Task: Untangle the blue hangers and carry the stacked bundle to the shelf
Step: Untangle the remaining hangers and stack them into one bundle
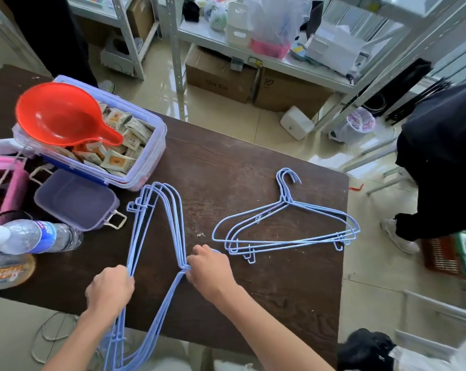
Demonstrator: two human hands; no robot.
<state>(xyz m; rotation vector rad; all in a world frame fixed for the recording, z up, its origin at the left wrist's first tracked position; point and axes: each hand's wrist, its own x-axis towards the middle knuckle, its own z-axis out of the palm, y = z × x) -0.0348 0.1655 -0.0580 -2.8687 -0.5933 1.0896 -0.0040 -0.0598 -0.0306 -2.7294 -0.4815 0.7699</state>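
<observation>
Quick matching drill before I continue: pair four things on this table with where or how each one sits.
Things:
1. held hangers
2. loose hangers
3. red scoop
4. water bottle

States:
A. lying on its side
B. resting on the snack box
C. flat on the table, untouched
D. gripped by left hand and right hand

Pairs: 1-D, 2-C, 3-B, 4-A

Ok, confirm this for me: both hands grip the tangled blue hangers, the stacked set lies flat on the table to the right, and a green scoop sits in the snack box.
One thing is wrong: the scoop in the snack box is red, not green, as the head view shows. The rest stands: the left hand and right hand grip the tangled blue hangers, and the stacked set lies flat on the table to the right.
</observation>
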